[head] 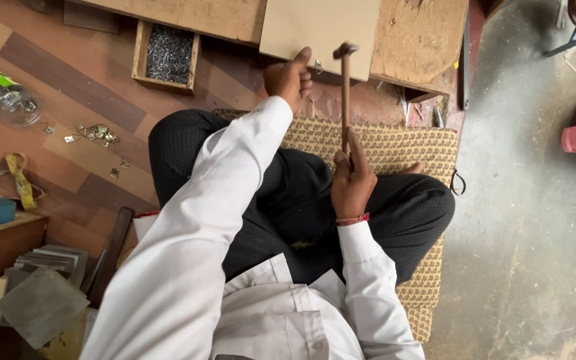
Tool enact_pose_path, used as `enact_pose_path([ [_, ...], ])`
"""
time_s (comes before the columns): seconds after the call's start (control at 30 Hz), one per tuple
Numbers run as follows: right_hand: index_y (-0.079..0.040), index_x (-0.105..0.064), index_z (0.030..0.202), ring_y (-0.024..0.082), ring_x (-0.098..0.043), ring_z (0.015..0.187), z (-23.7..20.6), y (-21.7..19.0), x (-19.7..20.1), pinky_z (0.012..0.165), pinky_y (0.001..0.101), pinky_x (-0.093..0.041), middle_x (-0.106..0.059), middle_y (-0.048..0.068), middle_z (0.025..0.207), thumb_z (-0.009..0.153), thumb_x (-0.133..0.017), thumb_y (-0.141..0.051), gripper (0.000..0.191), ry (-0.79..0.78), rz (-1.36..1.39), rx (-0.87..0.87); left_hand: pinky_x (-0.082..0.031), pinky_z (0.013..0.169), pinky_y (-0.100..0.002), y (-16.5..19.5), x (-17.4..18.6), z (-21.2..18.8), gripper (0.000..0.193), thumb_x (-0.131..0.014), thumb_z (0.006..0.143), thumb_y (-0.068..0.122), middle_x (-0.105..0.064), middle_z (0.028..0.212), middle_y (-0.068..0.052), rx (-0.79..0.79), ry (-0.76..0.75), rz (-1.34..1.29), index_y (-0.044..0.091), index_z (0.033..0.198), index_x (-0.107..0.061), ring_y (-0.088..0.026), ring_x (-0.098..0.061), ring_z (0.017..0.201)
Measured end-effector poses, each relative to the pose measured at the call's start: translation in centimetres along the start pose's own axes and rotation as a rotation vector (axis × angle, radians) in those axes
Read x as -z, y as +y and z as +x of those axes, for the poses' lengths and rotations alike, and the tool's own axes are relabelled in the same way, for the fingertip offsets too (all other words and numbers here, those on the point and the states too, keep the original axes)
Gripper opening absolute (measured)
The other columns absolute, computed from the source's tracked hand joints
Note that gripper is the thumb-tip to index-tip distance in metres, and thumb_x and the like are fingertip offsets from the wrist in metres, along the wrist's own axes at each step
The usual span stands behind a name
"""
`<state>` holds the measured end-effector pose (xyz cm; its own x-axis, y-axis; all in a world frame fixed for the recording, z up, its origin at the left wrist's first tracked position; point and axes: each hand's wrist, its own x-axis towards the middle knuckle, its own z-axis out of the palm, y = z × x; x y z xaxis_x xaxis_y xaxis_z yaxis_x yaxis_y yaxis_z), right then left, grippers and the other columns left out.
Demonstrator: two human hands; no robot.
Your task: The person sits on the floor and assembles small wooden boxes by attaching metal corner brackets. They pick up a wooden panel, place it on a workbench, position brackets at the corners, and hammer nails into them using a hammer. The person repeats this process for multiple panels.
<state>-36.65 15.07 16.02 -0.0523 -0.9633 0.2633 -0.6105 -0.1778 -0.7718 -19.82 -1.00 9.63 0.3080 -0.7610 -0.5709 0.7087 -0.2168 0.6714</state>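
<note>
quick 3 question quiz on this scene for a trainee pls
1. True or false: the right hand grips the hammer by its wooden handle.
2. What does the left hand press on? A) flat brown board B) tape measure C) plastic bag
3. What fills the small wooden box at the top left?

Key
1. True; the hammer head is raised near the board.
2. A, with a small metal hanger beside the thumb.
3. A heap of small metal nails.
</note>
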Motion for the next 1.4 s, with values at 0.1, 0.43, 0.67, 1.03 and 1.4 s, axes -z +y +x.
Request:
enact_pose_path([
  [0.1, -0.007, -0.061, 0.146, 0.010, -0.065, 0.076, 0.1, 0.4, -0.6, 0.067, 0.0280, -0.055, -0.075, 0.012, 0.103, 0.102, -0.067, 0.004, 0.046, 0.105, -0.026, 0.138, -0.041, 0.036, -0.029, 0.1, -0.7, 1.2, 0.028, -0.082, 0.080, 0.018, -0.065, 0.058, -0.009, 0.022, 0.043, 0.081, -0.002, 0.070, -0.066, -0.015, -0.056, 0.042],
  [0.43, -0.010, -0.060, 0.147, 0.017, -0.064, 0.076, -0.3, 1.0, -1.5, 0.071, 0.0313, -0.055, -0.072, 0.013, 0.092, 0.104, -0.062, 0.004, 0.045, 0.116, -0.010, 0.087, -0.046, 0.036, -0.028, -1.2, -1.3, 1.6, 0.032, -0.083, 0.079, 0.021, -0.066, 0.056, -0.010, -0.099, 0.150, 0.135, 0.002, 0.064, -0.062, -0.014, -0.058, 0.041],
  [0.67, -0.010, -0.065, 0.141, 0.021, -0.070, 0.073, -0.1, 1.4, -1.7, 0.069, 0.0308, -0.056, -0.076, 0.015, 0.092, 0.099, -0.070, 0.000, 0.043, 0.057, -0.230, 0.158, -0.044, 0.037, -0.029, -1.2, -1.1, 1.6, 0.032, -0.084, 0.079, 0.019, -0.065, 0.055, -0.009, -0.139, 0.127, 0.126, 0.001, 0.062, -0.063, -0.015, -0.058, 0.042],
  [1.03, -0.012, -0.065, 0.143, 0.028, -0.074, 0.085, 0.1, 1.4, -1.4, 0.073, 0.0389, -0.057, -0.073, 0.020, 0.098, 0.096, -0.069, 0.004, 0.050, -0.104, -0.214, 0.050, -0.043, 0.037, -0.029, -1.9, -1.2, 2.4, 0.036, -0.083, 0.082, 0.023, -0.065, 0.055, -0.008, -0.072, 0.119, 0.087, 0.002, 0.063, -0.062, -0.015, -0.056, 0.042],
  [1.4, -0.009, -0.063, 0.146, 0.013, -0.066, 0.081, 1.4, 2.4, -0.3, 0.070, 0.0279, -0.054, -0.072, 0.010, 0.096, 0.099, -0.058, 0.006, 0.049, -0.071, 0.039, 0.064, -0.040, 0.035, -0.031, -2.4, -1.4, 3.1, 0.024, -0.084, 0.080, 0.019, -0.065, 0.058, -0.010, -0.040, 0.150, 0.036, 0.003, 0.070, -0.068, -0.016, -0.055, 0.041],
])
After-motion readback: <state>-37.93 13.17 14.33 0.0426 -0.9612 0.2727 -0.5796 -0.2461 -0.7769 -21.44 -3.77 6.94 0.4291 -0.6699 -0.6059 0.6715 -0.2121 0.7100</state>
